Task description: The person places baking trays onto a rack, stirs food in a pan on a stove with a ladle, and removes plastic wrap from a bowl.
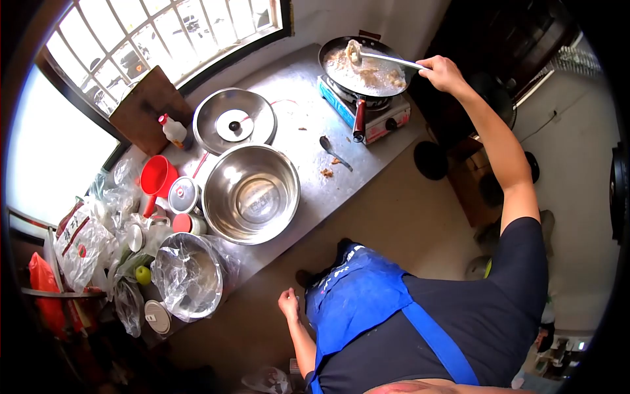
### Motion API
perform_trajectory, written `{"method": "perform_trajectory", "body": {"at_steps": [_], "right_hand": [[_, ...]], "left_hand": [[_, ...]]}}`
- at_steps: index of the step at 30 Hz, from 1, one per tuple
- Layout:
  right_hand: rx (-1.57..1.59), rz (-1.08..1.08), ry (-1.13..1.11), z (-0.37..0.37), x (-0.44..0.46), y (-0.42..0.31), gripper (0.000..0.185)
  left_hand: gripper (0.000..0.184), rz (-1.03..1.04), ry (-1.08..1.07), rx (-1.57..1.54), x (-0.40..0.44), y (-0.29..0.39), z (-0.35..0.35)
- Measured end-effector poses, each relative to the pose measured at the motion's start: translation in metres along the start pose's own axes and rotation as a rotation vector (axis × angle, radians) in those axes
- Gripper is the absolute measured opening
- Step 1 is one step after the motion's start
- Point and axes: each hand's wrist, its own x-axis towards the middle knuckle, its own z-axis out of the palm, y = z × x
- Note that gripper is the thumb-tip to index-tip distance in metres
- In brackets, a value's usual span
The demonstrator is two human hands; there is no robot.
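My right hand (443, 72) is closed round the pale handle of a ladle (387, 58), whose head is over the pan and carries some pale food. Below it, a dark frying pan (331, 79) with a red-brown handle holds bubbling liquid and pieces of food. The pan rests on a portable gas stove (387, 125) at the table's far right end. My left hand (289, 302) hangs low beside the blue apron (357, 289), off the table, with its fingers curled; whether anything small is in them is too unclear to tell.
On the metal table (308, 190) lie a dark spoon (336, 154), a steel basin (251, 194), a lidded pot (235, 121), a red dipper (157, 176), a white bottle (173, 131) and a plastic-covered bowl (189, 276). A cutting board (149, 108) leans near the window.
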Motion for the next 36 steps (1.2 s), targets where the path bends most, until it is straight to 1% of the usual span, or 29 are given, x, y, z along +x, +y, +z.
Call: {"method": "perform_trajectory", "body": {"at_steps": [1,3,5,7,8,10,11,13,14,15,16,17,18,19,21,23,25,26,27,28,29,30,31,33,35,36], "right_hand": [[0.0,-0.004,-0.001,0.01,0.011,0.002,0.036],[0.291,0.019,0.033,0.049,0.041,0.009,0.038],[0.412,0.078,-0.017,0.077,0.064,0.008,0.04],[0.435,0.119,0.004,0.093,0.069,-0.006,0.039],[0.442,0.117,0.001,0.097,0.068,-0.014,0.039],[0.304,0.114,-0.019,0.103,0.065,-0.023,0.037],[0.307,0.116,-0.022,0.105,0.063,-0.025,0.037],[0.13,0.073,0.027,0.109,0.06,-0.026,0.036],[0.116,0.063,0.051,0.11,0.059,-0.024,0.036],[0.118,0.067,0.047,0.112,0.058,-0.021,0.036],[0.048,0.01,0.061,0.11,0.056,-0.019,0.035],[-0.024,-0.044,0.078,0.102,0.051,-0.019,0.035],[-0.075,-0.068,0.093,0.097,0.045,-0.02,0.033],[-0.077,-0.056,0.093,0.093,0.041,-0.02,0.033],[-0.176,-0.086,0.04,0.087,0.034,-0.016,0.029],[-0.179,-0.054,0.021,0.087,0.028,-0.004,0.029],[-0.097,-0.061,0.064,0.085,0.02,0.012,0.03],[-0.066,0.01,0.045,0.082,0.016,0.016,0.032],[-0.069,0.007,0.049,0.078,0.014,0.022,0.032],[-0.021,0.076,0.018,0.073,0.011,0.028,0.033],[0.028,0.146,-0.012,0.069,0.008,0.033,0.034],[0.076,0.19,-0.032,0.061,0.007,0.038,0.035],[0.131,0.151,0.001,0.058,0.008,0.05,0.034],[0.182,0.069,0.05,0.046,0.005,0.06,0.034],[0.182,0.034,0.047,0.03,-0.001,0.053,0.034],[0.183,-0.002,0.039,0.024,-0.004,0.047,0.034]], "left_hand": [[0.031,-0.017,-0.001,-0.008,-0.002,-0.001,-0.001],[0.031,0.01,0.026,-0.013,-0.006,-0.008,-0.003],[0.031,0.041,0.055,-0.014,-0.003,-0.021,-0.002],[0.032,-0.048,0.039,-0.053,0.001,-0.033,-0.004],[0.032,-0.049,0.047,-0.051,0.0,-0.036,-0.007],[0.031,-0.079,0.06,-0.049,-0.006,-0.041,-0.008],[0.031,-0.08,0.062,-0.045,-0.008,-0.042,-0.009],[0.031,-0.092,0.072,-0.048,-0.013,-0.041,-0.01],[0.031,-0.095,0.073,-0.042,-0.016,-0.039,-0.011],[0.031,-0.148,0.06,-0.075,-0.019,-0.035,-0.011],[0.03,-0.201,0.046,-0.107,-0.022,-0.031,-0.013],[0.03,-0.199,0.042,-0.1,-0.017,-0.039,-0.012],[0.03,-0.142,0.055,-0.091,-0.011,-0.045,-0.008],[0.03,-0.083,0.065,-0.08,-0.01,-0.045,-0.008],[0.03,-0.07,0.054,-0.056,-0.004,-0.041,-0.005],[0.029,-0.056,0.047,-0.038,0.0,-0.034,-0.005],[0.03,-0.029,0.042,-0.027,0.004,-0.025,-0.003],[0.03,-0.027,0.042,-0.033,0.002,-0.019,-0.003],[0.03,0.027,0.041,0.003,0.0,-0.013,-0.004],[0.031,0.083,0.039,0.04,0.001,-0.01,-0.005],[0.031,0.086,0.037,0.036,0.003,-0.007,-0.005],[0.031,0.047,0.014,0.026,0.007,-0.009,-0.005],[0.031,0.006,-0.007,0.015,0.01,-0.011,-0.004],[0.031,0.015,0.007,0.031,0.004,0.002,-0.007],[0.031,0.029,0.015,0.055,0.004,0.021,-0.003],[0.031,0.118,-0.078,-0.002,0.006,0.032,0.004]]}}
